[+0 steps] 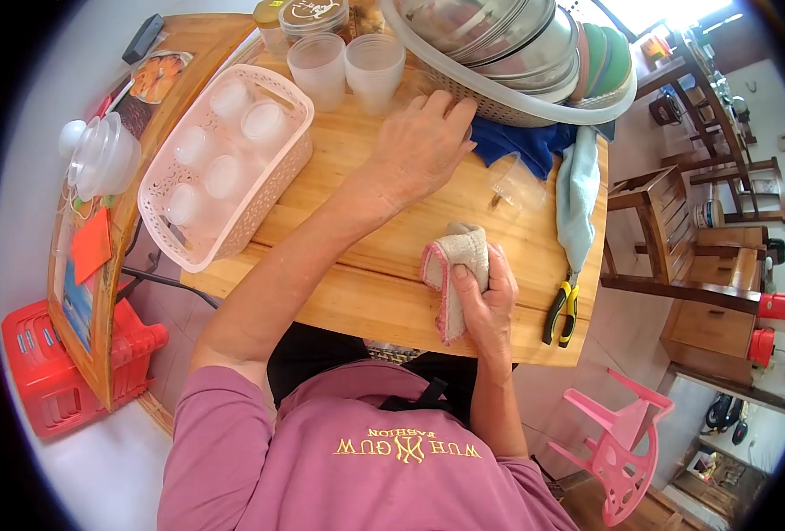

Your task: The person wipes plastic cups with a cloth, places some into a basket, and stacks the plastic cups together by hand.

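Far left: pink basket [301, 134] of cups is seated near the table edge; it could be tipped by a forearm bump. Beside it, cup stacks [317, 75] [375, 75] could be toppled if brushed by the left hand [423, 146]. That hand's fingers are bent near the big basket [534, 111]; whether anything is gripped cannot be told. Folded beige cloth [468, 252] is clasped above the table by the right hand [490, 305]; clear plastic [518, 184] could be swept by it. Far right: pliers [562, 314], near the edge, could be knocked off.
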The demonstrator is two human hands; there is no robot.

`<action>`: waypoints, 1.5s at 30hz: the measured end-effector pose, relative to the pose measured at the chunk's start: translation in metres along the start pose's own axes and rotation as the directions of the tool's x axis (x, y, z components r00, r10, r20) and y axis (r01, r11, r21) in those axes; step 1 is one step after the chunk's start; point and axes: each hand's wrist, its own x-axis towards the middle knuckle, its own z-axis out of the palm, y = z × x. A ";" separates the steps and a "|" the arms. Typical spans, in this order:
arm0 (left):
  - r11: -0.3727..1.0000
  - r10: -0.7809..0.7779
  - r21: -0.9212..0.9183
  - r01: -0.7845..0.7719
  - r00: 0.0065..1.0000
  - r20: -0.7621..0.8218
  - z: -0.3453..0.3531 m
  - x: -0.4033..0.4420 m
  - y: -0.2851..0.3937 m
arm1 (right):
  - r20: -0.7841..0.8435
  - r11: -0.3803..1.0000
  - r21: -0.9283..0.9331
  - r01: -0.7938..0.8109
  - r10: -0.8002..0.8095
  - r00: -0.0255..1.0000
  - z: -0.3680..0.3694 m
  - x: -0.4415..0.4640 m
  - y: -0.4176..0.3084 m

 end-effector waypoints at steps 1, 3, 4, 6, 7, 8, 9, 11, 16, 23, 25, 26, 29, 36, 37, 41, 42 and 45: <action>1.000 0.001 -0.004 -0.001 1.000 0.001 -0.001 -0.002 -0.001 | -0.002 1.000 -0.003 -0.003 0.003 1.000 -0.001 0.000 0.001; 0.998 0.016 -0.066 -0.022 0.996 -0.086 -0.008 -0.011 -0.001 | 0.020 1.000 -0.021 -0.002 0.002 1.000 -0.002 0.000 0.002; 0.997 0.017 -0.071 -0.022 0.996 -0.083 -0.014 -0.016 0.000 | 0.017 1.000 -0.023 -0.006 0.006 1.000 -0.002 0.000 0.003; 0.988 -0.025 -0.155 -0.004 0.982 -0.185 -0.030 -0.031 0.002 | 0.007 1.000 -0.004 0.003 -0.003 1.000 -0.002 -0.001 0.004; 0.987 -0.025 -0.158 -0.004 0.983 -0.182 -0.037 -0.042 0.001 | 0.005 1.000 -0.005 0.000 0.000 1.000 -0.002 -0.001 0.004; 0.930 -0.208 -0.332 0.159 0.971 -0.117 -0.046 -0.053 -0.002 | -0.010 1.000 -0.005 -0.004 0.004 1.000 -0.002 -0.002 0.004; 0.816 -0.374 -0.482 0.318 0.927 -0.022 -0.052 -0.064 -0.003 | -0.024 1.000 -0.005 -0.007 0.007 1.000 -0.001 -0.002 0.003; 0.605 -0.503 -0.679 0.416 0.861 0.079 -0.059 -0.088 -0.006 | -0.039 0.998 0.031 -0.045 0.046 0.998 0.000 -0.004 0.001; 0.255 -0.627 -0.822 0.510 0.734 0.262 -0.053 -0.122 0.009 | -0.087 0.992 0.100 -0.081 0.090 0.992 0.005 -0.004 0.004; 0.302 -0.489 -0.800 0.518 0.805 0.337 -0.027 -0.141 0.031 | -0.029 0.995 -0.102 0.017 -0.020 0.999 0.007 -0.001 -0.002; 0.297 -0.457 -0.803 0.516 0.815 0.355 -0.028 -0.142 0.032 | -0.006 0.985 -0.158 0.063 -0.064 0.998 0.006 -0.002 -0.003; 0.230 -0.462 -0.800 0.554 0.786 0.411 -0.030 -0.142 0.029 | -0.008 0.978 -0.183 0.103 -0.106 0.994 0.008 -0.003 -0.004; 0.097 -0.476 -0.813 0.574 0.744 0.468 -0.032 -0.142 0.025 | 0.019 0.951 -0.231 0.205 -0.206 0.978 0.012 -0.007 -0.018; 0.037 -0.494 -0.869 0.493 0.765 0.412 -0.028 -0.145 0.024 | 0.113 0.882 -0.194 0.429 -0.415 0.903 0.010 -0.017 -0.012; 0.034 -0.496 -0.870 0.492 0.764 0.413 -0.029 -0.144 0.024 | 0.143 0.860 -0.209 0.465 -0.444 0.885 0.008 -0.016 -0.013; 0.086 -0.508 -0.844 0.529 0.752 0.420 -0.033 -0.144 0.024 | 0.195 0.794 -0.226 0.564 -0.531 0.825 0.007 -0.012 -0.024; 0.091 -0.506 -0.832 0.547 0.745 0.435 -0.033 -0.145 0.022 | 0.213 0.786 -0.220 0.578 -0.539 0.815 0.009 -0.012 -0.027; 0.073 -0.473 -0.809 0.583 0.735 0.486 -0.035 -0.146 0.017 | 0.265 0.793 -0.233 0.563 -0.505 0.821 0.010 -0.013 -0.029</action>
